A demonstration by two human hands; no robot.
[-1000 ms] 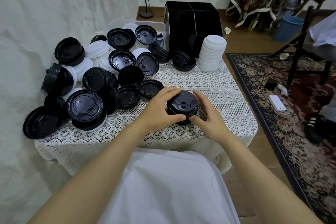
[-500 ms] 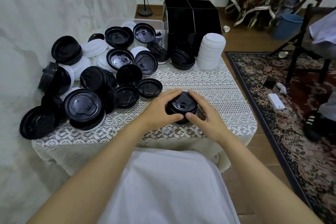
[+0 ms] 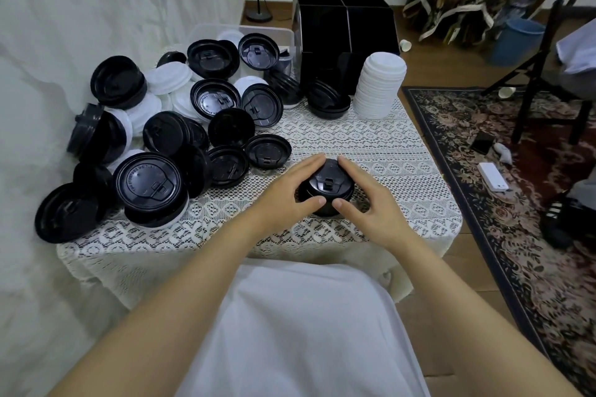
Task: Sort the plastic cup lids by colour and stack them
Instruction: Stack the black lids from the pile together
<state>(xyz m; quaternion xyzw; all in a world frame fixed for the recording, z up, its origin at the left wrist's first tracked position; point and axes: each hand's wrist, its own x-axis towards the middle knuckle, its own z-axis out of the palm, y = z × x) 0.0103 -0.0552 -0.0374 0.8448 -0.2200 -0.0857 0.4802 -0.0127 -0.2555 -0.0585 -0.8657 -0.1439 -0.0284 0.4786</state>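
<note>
A short stack of black lids sits on the lace-covered table near its front edge. My left hand and my right hand hold it from either side, thumbs in front and fingers round the back. A heap of loose black lids mixed with white lids fills the left half of the table. A tall stack of white lids stands at the back right. Beside it lies a low stack of black lids.
A black compartment box stands at the back. A clear tub with more lids is to its left. A wall runs along the left. On the right are a patterned rug, a chair and a blue bucket.
Both hands have closed in tighter round the black stack, the fingertips now nearly meeting behind it. The stack has stayed in the same spot.
</note>
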